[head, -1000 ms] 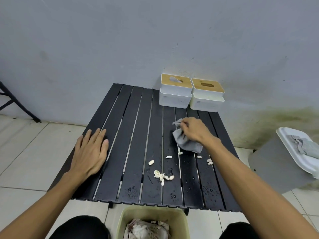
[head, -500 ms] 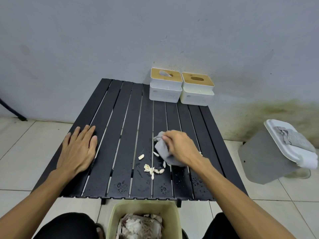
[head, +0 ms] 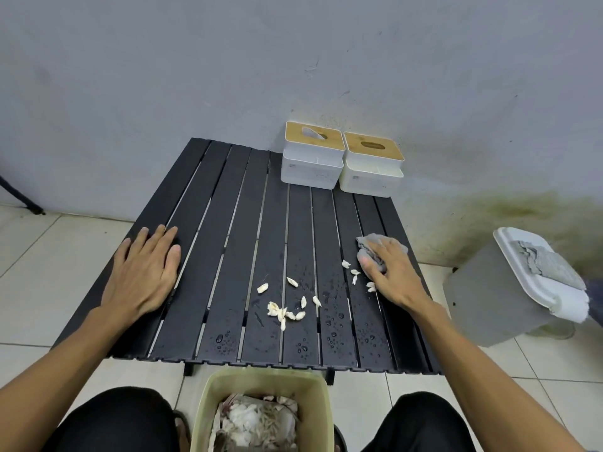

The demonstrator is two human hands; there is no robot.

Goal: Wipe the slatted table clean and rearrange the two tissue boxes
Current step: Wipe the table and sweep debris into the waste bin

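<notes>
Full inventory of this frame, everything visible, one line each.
Black slatted table: 1, black, centre, against the wall.
White tissue boxes with wooden lids: 2, white and tan, side by side at the table's far right corner.
Pale food scraps: over a dozen, off-white, scattered on the table's near middle and right.
Water droplets: many, clear, near edge of the table.
Grey cleaning cloth: 1, grey, table's right side, under the right hand.
Yellow-green waste bin: 1, on the floor below the table's near edge, holding scraps.
Grey lidded bin: 1, grey with a white lid, on the floor to the right, a second grey cloth on its lid.
Left hand: flat on the table's left side.
Right hand: pressing the cloth.
</notes>
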